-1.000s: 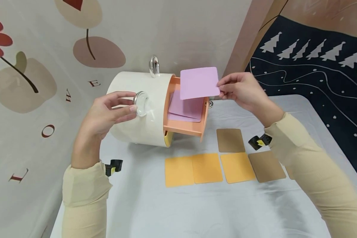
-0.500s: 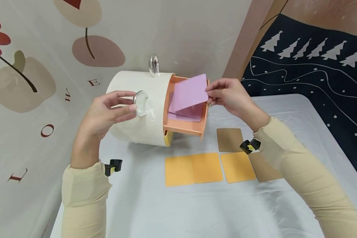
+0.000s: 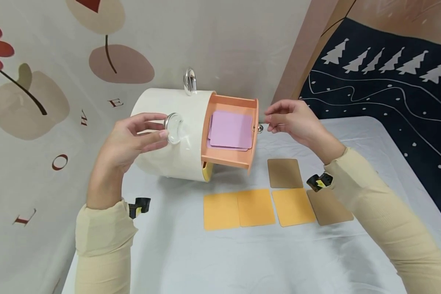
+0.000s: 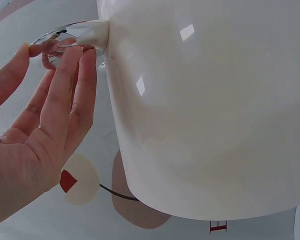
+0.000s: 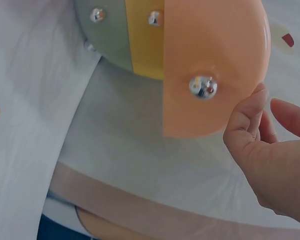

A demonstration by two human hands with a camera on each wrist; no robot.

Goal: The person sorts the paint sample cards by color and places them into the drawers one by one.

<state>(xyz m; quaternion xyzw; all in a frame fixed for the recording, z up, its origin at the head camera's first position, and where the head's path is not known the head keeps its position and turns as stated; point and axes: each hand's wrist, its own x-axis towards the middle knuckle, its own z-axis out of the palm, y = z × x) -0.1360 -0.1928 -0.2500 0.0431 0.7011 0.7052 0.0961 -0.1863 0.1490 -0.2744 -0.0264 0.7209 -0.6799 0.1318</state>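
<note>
A white drum-shaped drawer cabinet (image 3: 169, 159) lies with its curved side up, an orange drawer (image 3: 228, 154) pulled out to the right. Several pink square cards (image 3: 231, 128) are stacked loosely inside that drawer. My left hand (image 3: 130, 141) pinches a shiny metal ear-shaped loop (image 4: 70, 35) on the cabinet between thumb and fingers. Just right of the drawer front (image 5: 215, 45), my right hand (image 3: 297, 120) holds nothing, its fingers loosely bent near the round metal knob (image 3: 260, 129).
Three yellow cards (image 3: 256, 207) and some brown cards (image 3: 284, 173) lie on the white cloth in front. A second metal loop (image 3: 190, 81) sticks up from the cabinet's far side. Yellow (image 5: 144, 40) and green (image 5: 107, 35) drawer fronts show beside the orange one. A printed curtain (image 3: 235, 45) hangs behind.
My right hand has lowered a pink card into the orange drawer, let it go onto the others, and drawn back slightly right. The left hand has stayed on the loop.
</note>
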